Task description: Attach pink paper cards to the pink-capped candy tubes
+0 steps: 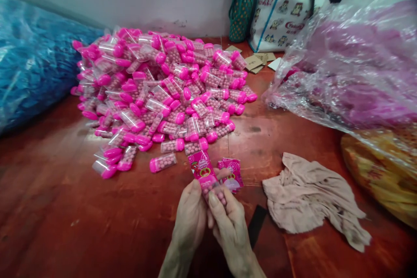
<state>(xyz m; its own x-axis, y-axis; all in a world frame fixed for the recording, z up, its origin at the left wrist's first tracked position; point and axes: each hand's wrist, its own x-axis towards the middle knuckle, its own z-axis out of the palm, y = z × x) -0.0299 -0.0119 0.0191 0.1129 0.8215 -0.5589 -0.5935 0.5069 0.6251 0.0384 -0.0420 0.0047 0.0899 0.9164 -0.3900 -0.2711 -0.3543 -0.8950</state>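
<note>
Both hands meet over the floor around one small clear container of pink candy balls (221, 195). A pink printed label (203, 167) stands against its upper part. My left hand (190, 213) has its thumb on the label's left edge, its other fingers mostly hidden behind. My right hand (230, 215) presses its thumb on the container's lower front, and its fingers wrap behind. Just beyond the right hand lies a small stack of matching labels (235, 173). Past the hands rises a large heap of pink-capped candy containers (163, 91), with a single container (163, 162) lying closest.
Left is a big blue plastic bag (39, 61); right, a clear bag of pink pieces (358, 61) over a yellow round item (381, 178). A beige cloth (309, 195) and dark strip (257, 224) lie on the red floor (97, 226). A white tote (283, 13) stands by the wall.
</note>
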